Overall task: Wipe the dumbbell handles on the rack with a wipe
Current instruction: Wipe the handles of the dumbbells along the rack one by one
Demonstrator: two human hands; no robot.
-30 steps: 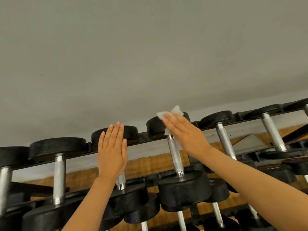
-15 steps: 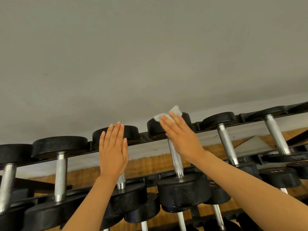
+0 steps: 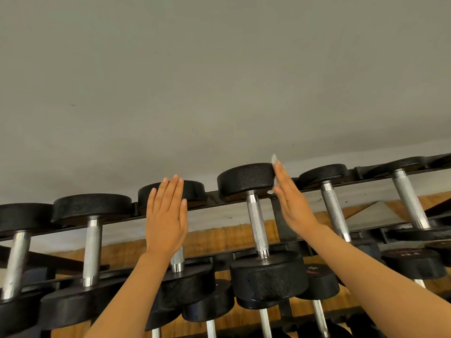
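A lower-tier dumbbell head (image 3: 412, 262) at the right bears faint numerals, seemingly "12.5"; a neighbouring head (image 3: 317, 276) shows a "4" above an unreadable red mark.

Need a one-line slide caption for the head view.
Right hand presses a wipe against a racked dumbbell's far head; left hand lies flat over the neighbouring dumbbell.

Both hands, left (image 3: 167, 217) and right (image 3: 291, 200), reach forward, fingers straight.

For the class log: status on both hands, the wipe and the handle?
Left hand flat over a handle. Right hand straight-fingered, pressing small white wipe against black dumbbell head. Knurled steel handle uncovered, nothing blocking.
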